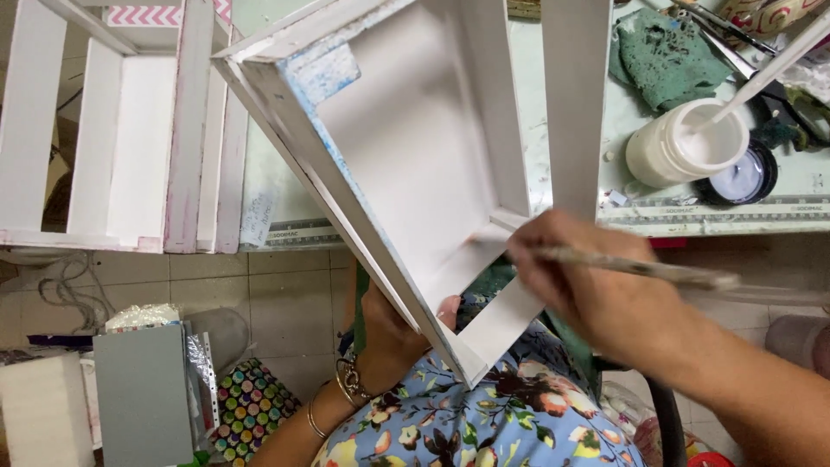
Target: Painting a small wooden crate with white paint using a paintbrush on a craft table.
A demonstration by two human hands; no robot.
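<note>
A white-painted wooden box (415, 147) with slatted sides rests tilted against my lap and the table edge. My left hand (389, 324) grips its lower left edge from underneath, fingertips showing inside the frame. My right hand (588, 277) holds a paintbrush (640, 268) with its tip, hidden behind the fingers, at the box's inner lower corner near a slat. A patch of blue shows on the box's upper left rim.
An open white paint jar (683, 143) with a stick in it and its dark lid (743, 177) stand on the table (813, 190). A green rag (666, 56) lies behind them. A white slatted crate (121, 130) stands at left. Boxes and a dotted bag (246, 406) sit on the tiled floor.
</note>
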